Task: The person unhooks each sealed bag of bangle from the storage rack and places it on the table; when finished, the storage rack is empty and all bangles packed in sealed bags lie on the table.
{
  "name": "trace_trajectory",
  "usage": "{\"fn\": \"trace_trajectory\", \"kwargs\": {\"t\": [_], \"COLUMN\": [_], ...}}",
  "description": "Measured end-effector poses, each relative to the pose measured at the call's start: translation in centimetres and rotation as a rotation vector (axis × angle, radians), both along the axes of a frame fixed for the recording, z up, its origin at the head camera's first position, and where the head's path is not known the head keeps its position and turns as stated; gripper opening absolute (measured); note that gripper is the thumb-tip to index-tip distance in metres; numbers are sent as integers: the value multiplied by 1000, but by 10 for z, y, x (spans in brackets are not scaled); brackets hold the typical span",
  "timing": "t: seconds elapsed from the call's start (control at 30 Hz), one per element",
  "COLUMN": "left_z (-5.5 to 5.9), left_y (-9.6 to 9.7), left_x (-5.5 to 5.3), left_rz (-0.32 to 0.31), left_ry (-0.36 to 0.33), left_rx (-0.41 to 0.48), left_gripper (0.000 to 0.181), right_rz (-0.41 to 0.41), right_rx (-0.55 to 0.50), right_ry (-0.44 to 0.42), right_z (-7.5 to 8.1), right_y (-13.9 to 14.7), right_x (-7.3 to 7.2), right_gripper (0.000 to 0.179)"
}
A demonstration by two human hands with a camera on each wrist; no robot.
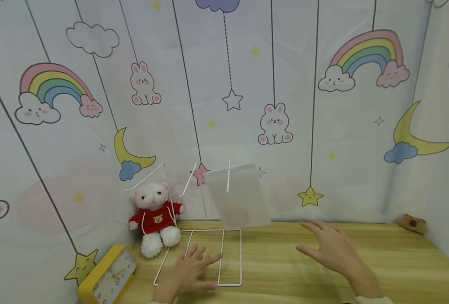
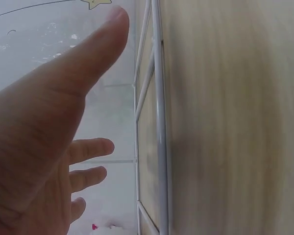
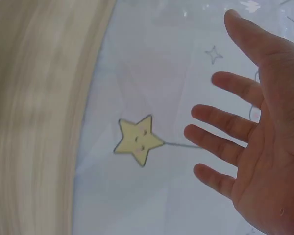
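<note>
The left hand over the white wire rack at lower centre and the right hand at lower right both have a wide, empty grip, and a stray finger could jolt the rack, shaking loose the translucent bag apparently hung on it.

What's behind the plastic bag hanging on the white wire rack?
Behind the plastic bag is the printed backdrop; a blurred pinkish patch shows near the bag's bottom. The cloudy plastic hides finer detail, so any print or wire rack rods directly behind it can't be made out.
</note>
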State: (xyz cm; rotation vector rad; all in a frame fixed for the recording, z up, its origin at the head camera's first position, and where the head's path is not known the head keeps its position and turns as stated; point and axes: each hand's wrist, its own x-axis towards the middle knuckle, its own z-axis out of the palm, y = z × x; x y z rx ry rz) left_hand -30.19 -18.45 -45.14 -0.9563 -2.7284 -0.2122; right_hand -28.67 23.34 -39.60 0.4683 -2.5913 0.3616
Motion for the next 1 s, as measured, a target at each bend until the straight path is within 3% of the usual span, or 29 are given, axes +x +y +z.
{"fn": "trace_trajectory", "kwargs": {"t": [0.37,0.63,0.8,1.0], "left_z": [2,9,8,11], "left_y": [14,35,45,47], "left_x": [-5,-18,-23,-22], "left_rz": [3,-8,12,20], "left_ry": [-132,-92,-115,-175], "left_rx": [-55,-125,-174,-159], "left_gripper": [79,72,70,67], "right_rz": [62,96,92,82], "right_rx": [-121,-269,-327,-347], "right_ry": [-79,-24,-49,-46], "right_z": [13,12,5,0], "right_y": [-48,-74,-85,-96], "right_x": [-27,-54,-61,-73], "right_gripper": [47,26,34,61]}}
